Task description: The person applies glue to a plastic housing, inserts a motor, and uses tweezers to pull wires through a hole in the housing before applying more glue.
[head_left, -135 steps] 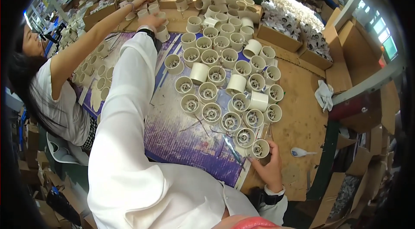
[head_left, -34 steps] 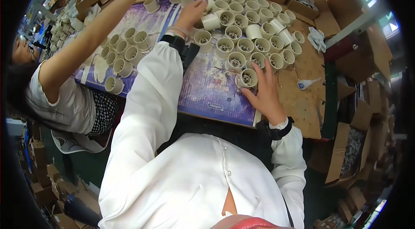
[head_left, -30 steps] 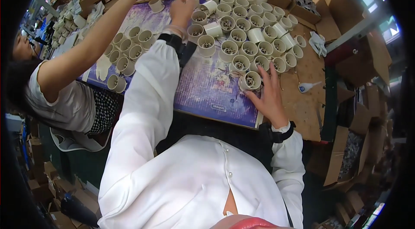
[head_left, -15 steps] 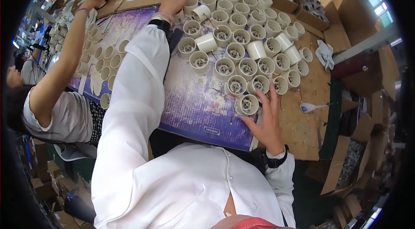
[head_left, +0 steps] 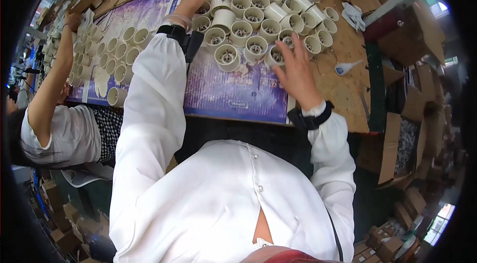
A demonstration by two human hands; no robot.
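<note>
White cup-shaped housings (head_left: 241, 29) stand crowded on the purple printed board (head_left: 208, 89); many have metal parts and thin wires inside. A few, like one white housing (head_left: 223, 18) at the left of the group, lie on their sides. My left hand (head_left: 191, 2) reaches to the group's far left edge, fingers stretched against the housings there, gripping none that I can see. My right hand (head_left: 298, 74) is open at the near right edge, fingers spread over the rims. Its thumb is beside a front housing (head_left: 276, 57), and the fingers partly hide the ones behind.
A white squeeze bottle (head_left: 346, 67) and a crumpled white cloth (head_left: 354, 16) lie on the bare board at right. An open carton (head_left: 392, 151) stands lower right. At left, a co-worker's arm (head_left: 52, 76) reaches past another group of white housings (head_left: 119, 52).
My view has shifted, so the table sits higher in it. Both hands remain at the housings' edges; my right hand appears farther forward with them. The co-worker's far hand has shifted left and down in the picture.
</note>
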